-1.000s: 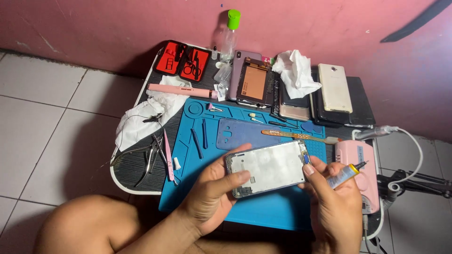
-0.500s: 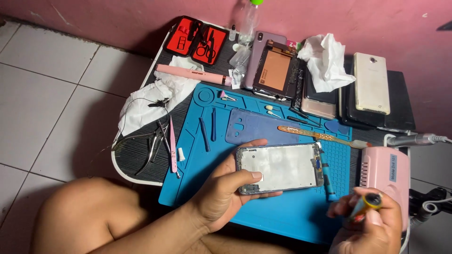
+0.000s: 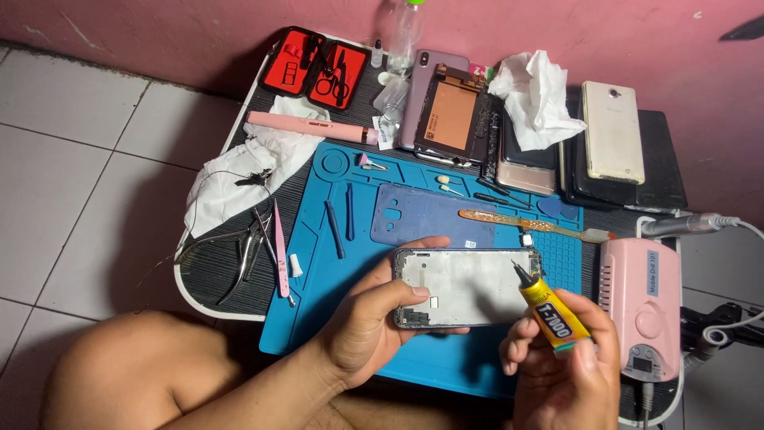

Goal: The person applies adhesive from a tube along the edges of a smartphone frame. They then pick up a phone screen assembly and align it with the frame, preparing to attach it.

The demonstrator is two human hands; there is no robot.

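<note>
pink wall, white tile floor, low black table [image 3: 208,275] with blue mat [image 3: 446,362]. left hand [image 3: 368,322] grips phone frame [image 3: 465,287] above mat; right hand [image 3: 561,362] beside it pinches yellow glue tube [image 3: 549,310], nozzle touching frame.

Even, soft indoor light; sharp focus, faint shadows, no glare.

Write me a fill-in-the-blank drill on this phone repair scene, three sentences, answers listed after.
1. The left hand holds a phone frame above the ____ work mat.
2. The right hand holds a yellow glue tube with its black nozzle at the frame's ____ edge.
3. The phone back cover lying on the mat is ____.

Missing words: blue; right; blue
</note>
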